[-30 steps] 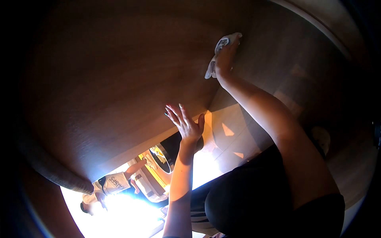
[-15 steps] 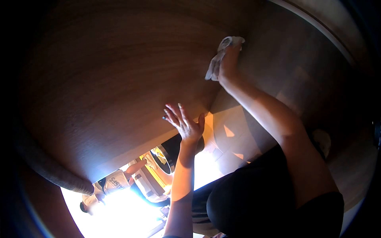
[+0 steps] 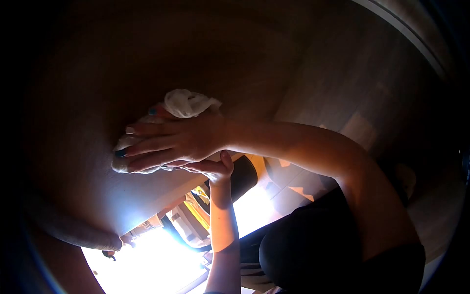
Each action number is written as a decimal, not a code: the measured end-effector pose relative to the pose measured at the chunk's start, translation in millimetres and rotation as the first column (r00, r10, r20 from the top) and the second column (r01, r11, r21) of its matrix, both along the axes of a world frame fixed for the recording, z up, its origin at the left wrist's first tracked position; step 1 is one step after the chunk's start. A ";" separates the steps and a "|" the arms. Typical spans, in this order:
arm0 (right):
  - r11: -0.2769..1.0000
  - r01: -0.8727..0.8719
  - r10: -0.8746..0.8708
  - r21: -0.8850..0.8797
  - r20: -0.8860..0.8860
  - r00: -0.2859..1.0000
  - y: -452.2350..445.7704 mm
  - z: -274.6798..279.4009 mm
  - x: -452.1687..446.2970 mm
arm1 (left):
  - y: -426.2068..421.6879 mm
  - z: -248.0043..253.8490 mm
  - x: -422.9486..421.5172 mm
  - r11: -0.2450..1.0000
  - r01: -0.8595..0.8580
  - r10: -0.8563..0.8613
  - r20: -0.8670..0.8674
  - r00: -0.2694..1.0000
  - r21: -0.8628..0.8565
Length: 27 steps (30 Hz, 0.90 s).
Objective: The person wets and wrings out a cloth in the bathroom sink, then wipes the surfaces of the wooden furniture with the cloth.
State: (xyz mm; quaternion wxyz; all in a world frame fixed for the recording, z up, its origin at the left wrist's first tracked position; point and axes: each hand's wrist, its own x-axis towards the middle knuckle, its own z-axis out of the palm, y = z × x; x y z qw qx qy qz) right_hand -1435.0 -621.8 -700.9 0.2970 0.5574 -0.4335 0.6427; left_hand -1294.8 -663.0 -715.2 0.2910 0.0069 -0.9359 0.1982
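A whitish cloth lies bunched against a broad brown wood-like panel. My right hand presses it to the panel, fingers stretched over the cloth, some of which sticks out above the hand and past the fingertips. Just below, my left hand is raised at the panel's lower part with its thumb up and fingers extended. The right hand partly covers those left fingers, and nothing shows in the left palm.
Beyond the panel's lower edge are a dark cylindrical container, a box with yellow parts, strong glare and part of another person. A rounded bar is at lower left. My dark-clothed knee is at lower right.
My right hand has swept the cloth left and down across the panel, from the upper corner to just above my left hand. The left hand has moved slightly down and left.
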 end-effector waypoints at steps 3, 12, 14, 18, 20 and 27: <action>0.987 0.159 -0.159 0.015 0.051 0.986 -0.5 -29.5 -11.4 | -2.0 -3.3 5.2 0.958 -0.112 0.136 0.075 0.988 -0.265; 0.889 0.401 -0.412 0.221 0.768 0.490 18.3 -165.4 -21.8 | -3.9 -9.9 -11.0 0.925 -0.116 0.128 0.010 0.992 -0.361; 0.922 0.354 -0.270 0.157 0.916 0.297 16.0 -172.7 -20.2 | -4.2 -11.3 -11.1 0.923 -0.117 0.126 0.002 0.992 -0.366; 0.935 0.333 -0.106 0.119 0.993 -0.055 8.4 -174.6 -11.9 | -3.7 -10.2 -13.7 0.916 -0.116 0.125 -0.001 0.992 -0.385; 0.951 0.282 -0.059 0.127 0.970 -0.237 11.0 -168.8 -10.2 | -3.4 -10.7 -14.1 0.914 -0.115 0.123 -0.006 0.992 -0.389; 0.946 0.281 0.295 -0.162 0.788 -0.540 21.3 -154.0 -12.9 | -6.3 -14.0 -12.2 0.910 -0.119 0.130 0.001 0.991 -0.396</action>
